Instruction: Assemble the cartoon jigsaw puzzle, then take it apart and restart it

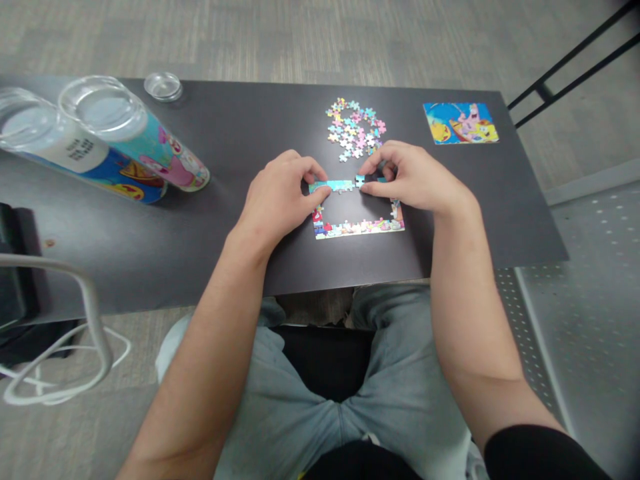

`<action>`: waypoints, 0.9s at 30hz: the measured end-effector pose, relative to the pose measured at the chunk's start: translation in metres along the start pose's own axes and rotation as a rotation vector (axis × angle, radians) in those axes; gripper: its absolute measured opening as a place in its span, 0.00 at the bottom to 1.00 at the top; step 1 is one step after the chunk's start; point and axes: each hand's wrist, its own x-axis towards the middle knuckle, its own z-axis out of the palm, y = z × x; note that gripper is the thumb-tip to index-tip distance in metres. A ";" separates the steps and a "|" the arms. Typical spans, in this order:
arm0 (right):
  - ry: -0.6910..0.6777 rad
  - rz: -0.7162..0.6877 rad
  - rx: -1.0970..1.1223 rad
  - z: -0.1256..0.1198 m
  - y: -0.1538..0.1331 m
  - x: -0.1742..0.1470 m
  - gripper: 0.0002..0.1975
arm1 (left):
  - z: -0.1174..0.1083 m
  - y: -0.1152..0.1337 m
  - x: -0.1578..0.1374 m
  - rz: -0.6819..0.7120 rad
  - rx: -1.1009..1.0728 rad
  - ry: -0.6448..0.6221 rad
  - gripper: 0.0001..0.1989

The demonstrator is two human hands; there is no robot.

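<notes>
On the dark table lies a joined jigsaw puzzle border, a rectangle with bare tabletop inside it. My left hand grips the border's upper left part, thumb and fingers on the light-blue strip. Between the thumb and fingers of my right hand is a small blue puzzle piece, just right of that strip; whether it touches the strip I cannot tell. The right hand covers much of the upper right corner. Beyond both hands lies a heap of loose puzzle pieces in mixed colours.
A cartoon picture card lies at the far right. Two clear-ended cylindrical tubes with cartoon prints, one nearer and one behind it, lie on the left. A clear round lid is near the back edge. A white cable hangs lower left.
</notes>
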 end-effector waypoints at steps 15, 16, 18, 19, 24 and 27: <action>-0.048 -0.026 -0.001 0.003 -0.003 0.002 0.15 | -0.004 0.012 -0.002 -0.021 0.187 -0.059 0.05; -0.052 -0.023 0.000 0.003 -0.003 0.002 0.15 | -0.005 0.013 -0.003 -0.018 0.198 -0.063 0.05; -0.054 -0.020 0.005 0.003 -0.004 0.002 0.16 | -0.004 0.014 -0.003 -0.006 0.204 -0.061 0.06; -0.052 -0.023 0.006 0.003 -0.004 0.002 0.16 | -0.004 0.013 -0.003 0.001 0.205 -0.059 0.06; -0.033 -0.043 -0.009 0.005 -0.003 0.002 0.15 | -0.003 0.007 -0.003 0.023 0.199 -0.046 0.06; -0.044 -0.052 -0.003 0.004 -0.002 0.002 0.14 | -0.003 0.004 -0.003 0.040 0.187 -0.041 0.06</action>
